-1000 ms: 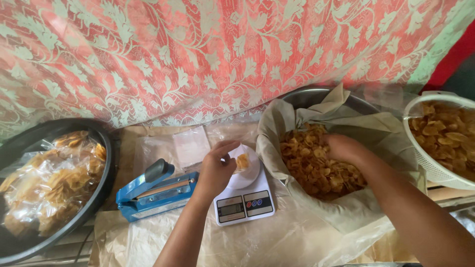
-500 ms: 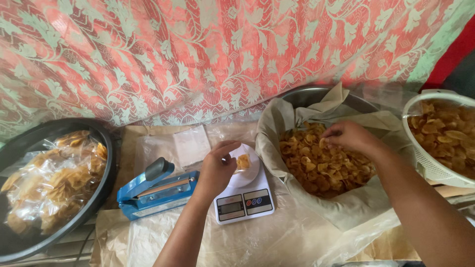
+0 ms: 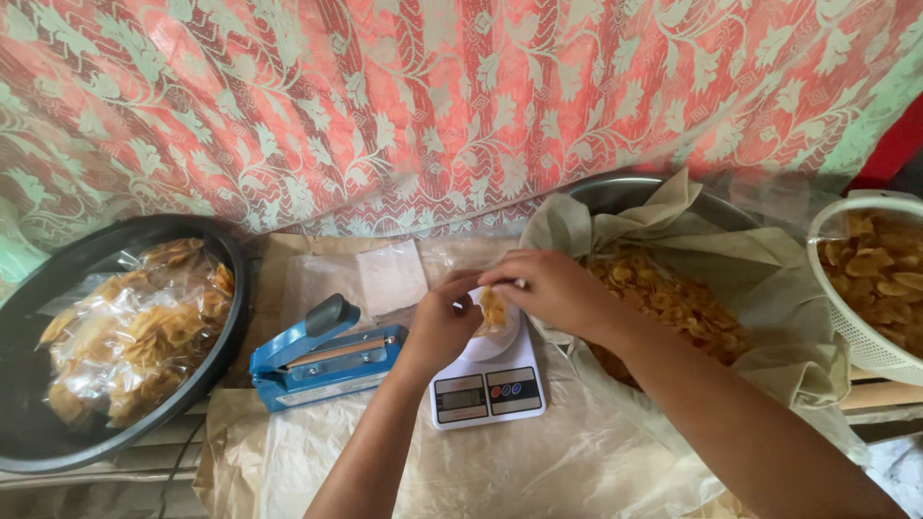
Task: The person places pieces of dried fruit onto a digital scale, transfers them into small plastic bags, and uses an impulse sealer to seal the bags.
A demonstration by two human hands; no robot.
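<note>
Overhead, a floral red cloth (image 3: pixel 433 106) hangs behind the paper-covered table (image 3: pixel 317 461). At its right edge a paper-lined metal basin (image 3: pixel 673 298) holds golden chips; at its left edge a black tray (image 3: pixel 29 384) keeps sealed bags. Centre, a blue heat sealer (image 3: pixel 322 360) sits beside a white scale (image 3: pixel 486 389). The left hand (image 3: pixel 444 322) steadies a small clear bag of chips (image 3: pixel 493 309) on the scale while the right hand (image 3: pixel 548 288) pinches its mouth, both closed on it.

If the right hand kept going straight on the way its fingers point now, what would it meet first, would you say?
The right hand points leftward over the scale. First in that line is probably the left hand, whose fingers already seem to meet it at the small bag of chips, though depth is unclear.
</note>
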